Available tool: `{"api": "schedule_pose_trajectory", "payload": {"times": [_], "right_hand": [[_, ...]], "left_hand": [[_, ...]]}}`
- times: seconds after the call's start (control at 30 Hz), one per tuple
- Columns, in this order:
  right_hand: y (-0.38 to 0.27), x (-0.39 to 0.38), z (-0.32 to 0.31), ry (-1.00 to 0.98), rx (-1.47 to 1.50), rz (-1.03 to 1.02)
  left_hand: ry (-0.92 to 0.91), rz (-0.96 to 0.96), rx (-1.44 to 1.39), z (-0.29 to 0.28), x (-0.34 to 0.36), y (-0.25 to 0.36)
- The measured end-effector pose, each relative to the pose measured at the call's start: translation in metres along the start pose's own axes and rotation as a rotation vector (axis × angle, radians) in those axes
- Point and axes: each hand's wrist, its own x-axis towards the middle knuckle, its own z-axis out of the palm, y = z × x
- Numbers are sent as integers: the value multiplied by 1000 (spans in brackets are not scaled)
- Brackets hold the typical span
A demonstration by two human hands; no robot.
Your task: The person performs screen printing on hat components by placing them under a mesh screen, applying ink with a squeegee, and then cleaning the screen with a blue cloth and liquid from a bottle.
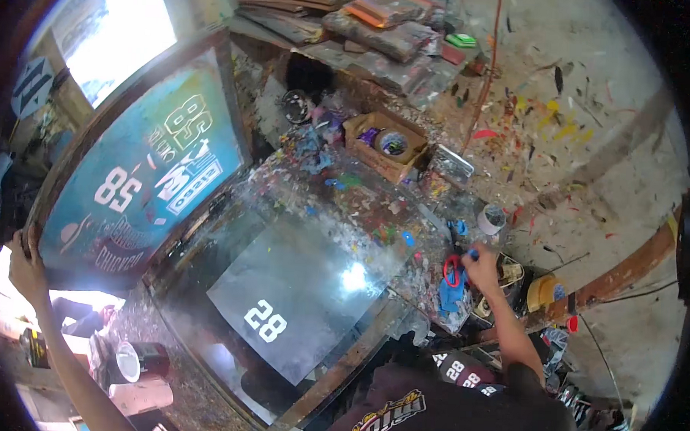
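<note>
At the table's right edge, the right hand point(481, 267) pinches a blue rag point(452, 289); the left hand point(24, 265) grips the raised screen frame point(58, 171).

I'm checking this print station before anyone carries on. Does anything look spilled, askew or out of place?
Dried paint splatter in many colours covers the worktable and the wall behind it. The hinged screen frame stands tilted up, with the left hand on its lower edge. The right hand reaches into cluttered tools at the table's right edge.

Left arm stretched far out to the left and up, left hand point(25, 269) raised, fingers curled closed. Right arm extended forward, forearm bare, right hand point(481, 267) palm down, fingers bent; grip unclear.
</note>
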Motion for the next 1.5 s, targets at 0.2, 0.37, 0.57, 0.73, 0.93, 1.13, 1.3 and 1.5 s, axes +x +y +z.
{"api": "schedule_pose_trajectory", "payload": {"times": [0.2,0.37,0.57,0.73,0.93,1.13,1.3,1.5], "right_hand": [[-54,-90,1,-538,-174,-254],[52,-67,38,-66,170,68],[-132,0,-30,-80,1328,311],[-263,0,-51,-900,1670,-126],[-432,-37,152,-955,508,-865],[-361,-39,308,-731,203,-1613],[-415,50,324,-666,296,-1158],[-385,-112,282,-1222,467,-1454]], "left_hand": [[72,-47,-148,-35,3,-13],[31,-96,-139,-88,13,87],[-38,-134,-47,-202,-160,130],[-132,-271,-219,-279,-358,244],[-440,-370,-100,-298,-465,294],[-521,-386,-160,-292,-481,309],[-490,-371,-175,-279,-471,323],[-527,-420,-133,-297,-484,321]]}}
